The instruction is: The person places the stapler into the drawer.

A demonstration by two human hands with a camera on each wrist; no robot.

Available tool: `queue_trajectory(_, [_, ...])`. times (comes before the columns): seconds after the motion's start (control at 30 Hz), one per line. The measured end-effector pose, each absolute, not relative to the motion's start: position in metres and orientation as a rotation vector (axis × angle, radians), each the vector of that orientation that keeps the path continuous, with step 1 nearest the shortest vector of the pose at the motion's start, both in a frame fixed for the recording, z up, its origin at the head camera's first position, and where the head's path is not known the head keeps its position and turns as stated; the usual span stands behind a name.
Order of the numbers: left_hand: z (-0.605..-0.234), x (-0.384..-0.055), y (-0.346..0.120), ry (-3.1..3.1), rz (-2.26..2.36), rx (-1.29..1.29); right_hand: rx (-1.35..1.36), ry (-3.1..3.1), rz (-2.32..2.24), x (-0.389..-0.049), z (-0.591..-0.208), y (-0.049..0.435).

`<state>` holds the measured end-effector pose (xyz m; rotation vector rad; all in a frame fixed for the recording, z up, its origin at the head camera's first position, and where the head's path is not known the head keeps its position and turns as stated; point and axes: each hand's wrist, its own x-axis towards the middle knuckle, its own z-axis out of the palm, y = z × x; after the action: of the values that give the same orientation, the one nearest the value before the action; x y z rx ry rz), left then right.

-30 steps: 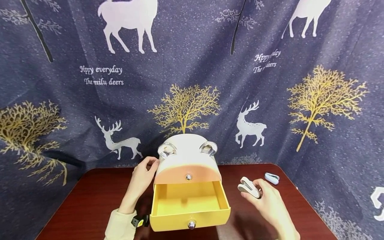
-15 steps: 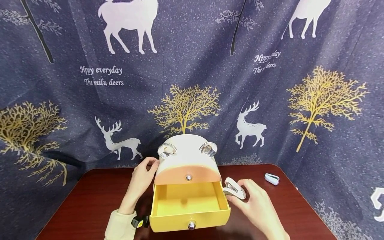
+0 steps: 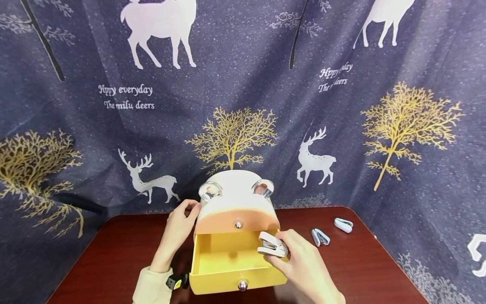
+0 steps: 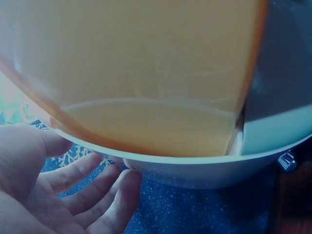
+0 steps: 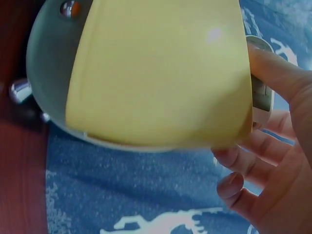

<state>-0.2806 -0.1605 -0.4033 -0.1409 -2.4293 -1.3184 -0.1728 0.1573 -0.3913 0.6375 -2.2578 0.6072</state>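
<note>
A white mini stapler (image 3: 272,245) is pinched between the thumb and fingers of my right hand (image 3: 300,259), over the right side of a pulled-out yellow drawer (image 3: 218,283). In the right wrist view, the drawer's underside (image 5: 161,73) partly covers the stapler (image 5: 262,95). The drawer belongs to a small white cabinet (image 3: 237,192) with two round mirror-like eyes and a peach upper front (image 3: 216,221). My left hand (image 3: 179,226) rests at the cabinet's left side; its fingers (image 4: 92,192) are loosely bent by the curved edge in the left wrist view.
Two small light-blue staplers, a nearer stapler (image 3: 320,237) and a farther stapler (image 3: 343,225), lie on the dark red table (image 3: 114,253) right of the cabinet. A dark fabric backdrop (image 3: 243,84) with deer and trees hangs close behind.
My right hand has moved left with the white stapler, from beside the drawer to over it. The nearer blue stapler has come into sight. My left hand and the drawer stay put.
</note>
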Motion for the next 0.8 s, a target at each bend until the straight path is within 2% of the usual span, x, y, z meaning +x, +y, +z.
queue_trajectory(0.4, [-0.404,-0.28,-0.161,-2.42,-1.311,-0.144,0.784,-2.34,0.438,-0.181,-0.383,0.106])
queue_trajectory(0.8, [-0.404,-0.28,-0.16,-2.416,-1.31,-0.157,0.855,-2.505,0.563,-0.194,-0.383,0.066])
